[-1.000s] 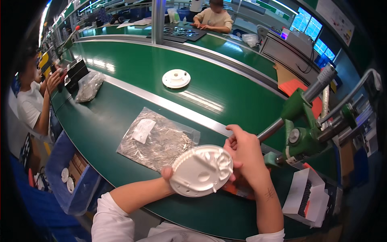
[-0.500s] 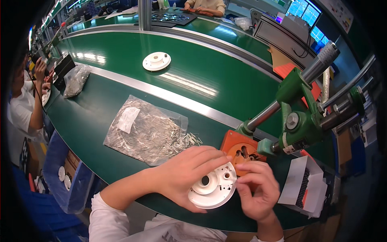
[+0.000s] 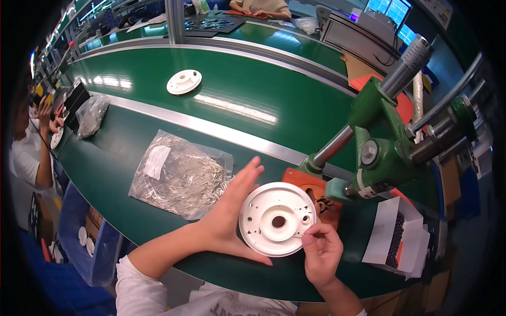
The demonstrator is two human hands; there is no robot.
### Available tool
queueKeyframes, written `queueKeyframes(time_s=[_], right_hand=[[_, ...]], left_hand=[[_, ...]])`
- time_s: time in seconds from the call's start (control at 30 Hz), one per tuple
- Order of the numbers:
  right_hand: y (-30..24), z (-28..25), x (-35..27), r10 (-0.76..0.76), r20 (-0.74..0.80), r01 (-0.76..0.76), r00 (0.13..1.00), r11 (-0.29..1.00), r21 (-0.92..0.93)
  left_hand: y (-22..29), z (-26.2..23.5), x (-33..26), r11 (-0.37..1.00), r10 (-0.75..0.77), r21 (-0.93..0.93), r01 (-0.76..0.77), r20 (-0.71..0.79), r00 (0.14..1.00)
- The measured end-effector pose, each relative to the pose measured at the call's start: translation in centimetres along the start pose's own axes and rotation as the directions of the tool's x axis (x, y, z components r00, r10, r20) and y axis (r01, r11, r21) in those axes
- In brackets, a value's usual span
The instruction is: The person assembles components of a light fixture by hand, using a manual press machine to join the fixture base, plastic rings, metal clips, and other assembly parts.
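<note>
A round white plastic disc (image 3: 263,237), with a raised hub and small holes, faces up in front of me over the bench edge. Around its left side, my left hand (image 3: 224,218) supports it, thumb along the lower edge and some fingers spread past the upper edge. Other fingers are partly hidden behind the disc. My right hand (image 3: 322,253) is pinched at the disc's right rim on a thin metal pin (image 3: 296,235), which points in toward the hub. Left of the disc lies a clear bag of metal pins (image 3: 184,179).
A green lever press (image 3: 387,150) stands at right, with an orange fixture (image 3: 329,210) below it. Right of that is an open white box (image 3: 387,237). Another white disc (image 3: 184,82) lies on the green belt (image 3: 237,79). A co-worker (image 3: 31,158) works at left near a blue bin (image 3: 103,253).
The disc has turned to face up more fully and moved slightly up. My left fingers have lifted off its top and spread. My right hand has closed to a pinch at the rim.
</note>
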State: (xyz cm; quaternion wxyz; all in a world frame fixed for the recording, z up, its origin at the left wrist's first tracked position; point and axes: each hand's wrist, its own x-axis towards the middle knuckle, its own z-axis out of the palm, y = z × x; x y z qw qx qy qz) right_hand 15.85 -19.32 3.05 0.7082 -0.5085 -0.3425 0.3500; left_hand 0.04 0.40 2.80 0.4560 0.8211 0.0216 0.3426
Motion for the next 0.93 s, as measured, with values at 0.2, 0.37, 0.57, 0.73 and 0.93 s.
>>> queueKeyframes(time_s=[0.2,0.37,0.57,0.73,0.93], right_hand=[[1.8,0.1,-0.9,0.023,0.0,-0.021,1.0,0.935,0.354],[1.3,0.3,-1.5,0.064,0.096,-0.092,0.993,0.939,0.33],[-3.1,-1.3,1.5,-0.444,-0.015,0.409,0.896,0.837,-0.363],[-5.8,0.3,1.6,-0.395,0.274,0.481,0.877,0.72,-0.5],[-4.5,0.7,0.8,-0.127,0.232,0.227,0.964,0.849,-0.477]], left_hand=[[-1.0,1.3,-1.3,0.909,-0.045,-0.401,0.11,0.167,0.985],[-0.8,1.8,-1.3,0.852,0.037,-0.522,0.039,0.135,0.99],[-0.8,1.0,-0.9,0.665,-0.012,-0.7,0.26,0.338,0.941],[-1.0,1.8,-2.4,0.063,-0.134,-0.793,0.607,0.596,0.792],[-0.2,2.0,-1.4,-0.069,0.052,-0.884,0.463,0.46,0.886]])
